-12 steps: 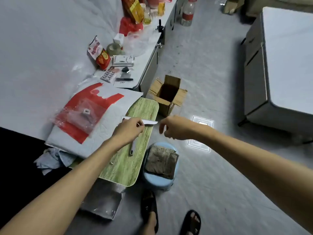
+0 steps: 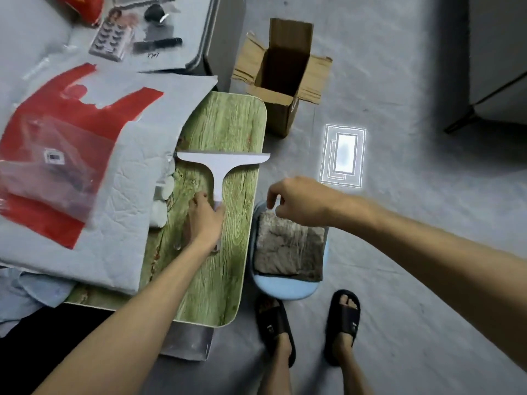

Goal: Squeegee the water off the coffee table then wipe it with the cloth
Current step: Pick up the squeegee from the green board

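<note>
A white T-shaped squeegee [image 2: 221, 163] lies flat on the green wood-grain coffee table [image 2: 228, 121], blade across the table's width. My left hand [image 2: 204, 218] grips its handle near the table's middle. My right hand [image 2: 299, 201] hovers to the right of the table edge with fingers loosely curled and nothing in it, above a folded grey-brown cloth [image 2: 288, 249] that rests on a light blue stool [image 2: 285, 289]. A few water drops show on the table by my left wrist.
A quilted grey cover [image 2: 119, 201] with a red plastic bag [image 2: 51, 132] overlaps the table's left side. An open cardboard box [image 2: 282, 78] stands on the floor beyond the table. My feet in black slippers [image 2: 273, 326] are below the stool. A grey cabinet [image 2: 499, 52] sits far right.
The view has dropped closer to the table. The squeegee now lies flat with its blade across the table, my left hand lower on the handle. My right hand has moved over the cloth.
</note>
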Demonstrator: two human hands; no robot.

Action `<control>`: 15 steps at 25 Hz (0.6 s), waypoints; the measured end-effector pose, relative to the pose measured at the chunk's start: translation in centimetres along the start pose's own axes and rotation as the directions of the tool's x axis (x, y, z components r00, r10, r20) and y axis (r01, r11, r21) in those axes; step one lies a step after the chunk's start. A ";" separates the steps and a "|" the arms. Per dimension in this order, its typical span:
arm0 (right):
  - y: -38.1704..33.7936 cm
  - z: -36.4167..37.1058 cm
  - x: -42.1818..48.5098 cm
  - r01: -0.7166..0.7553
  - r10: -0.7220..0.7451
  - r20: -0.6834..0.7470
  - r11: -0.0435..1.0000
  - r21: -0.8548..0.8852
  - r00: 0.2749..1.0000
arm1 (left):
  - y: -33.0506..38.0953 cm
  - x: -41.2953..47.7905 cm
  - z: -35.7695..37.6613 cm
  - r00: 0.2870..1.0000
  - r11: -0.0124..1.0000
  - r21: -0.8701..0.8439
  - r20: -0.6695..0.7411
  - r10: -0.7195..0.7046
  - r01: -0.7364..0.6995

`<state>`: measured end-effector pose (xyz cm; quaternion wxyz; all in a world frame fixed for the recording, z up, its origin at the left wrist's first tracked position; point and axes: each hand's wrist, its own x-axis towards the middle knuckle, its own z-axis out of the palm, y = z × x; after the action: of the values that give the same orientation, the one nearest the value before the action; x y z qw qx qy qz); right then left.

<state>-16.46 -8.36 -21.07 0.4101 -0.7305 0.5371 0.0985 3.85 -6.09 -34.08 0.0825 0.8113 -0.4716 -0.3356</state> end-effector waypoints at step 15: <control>1.2 -7.0 -9.3 -0.122 0.130 -0.028 0.974 0.191 0.991 | 15.1 -6.9 -9.1 0.808 0.931 -0.366 0.551 0.206 0.012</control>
<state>-23.33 -6.83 -11.72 0.4594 -0.6546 0.5976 0.0581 -3.53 -10.24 -17.14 0.0957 0.6161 -0.4478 -0.6409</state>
